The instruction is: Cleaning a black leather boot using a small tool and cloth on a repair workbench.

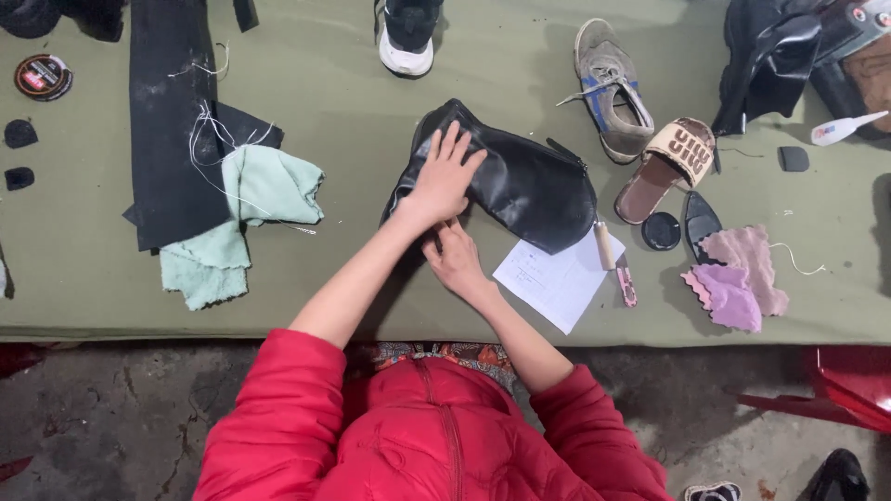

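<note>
Flat and unclenched, my left hand (442,181) pressed down on the black leather bag (520,181), fingers spread across its upper left part. My right hand (455,258) sat just below it at the bag's near edge; whether its fingers pinched the leather I could not tell. The bag lay on the olive-green table cover (353,93), a white sheet of paper (554,278) touching its lower right side, a mint-green cloth (241,223) well apart to the left.
</note>
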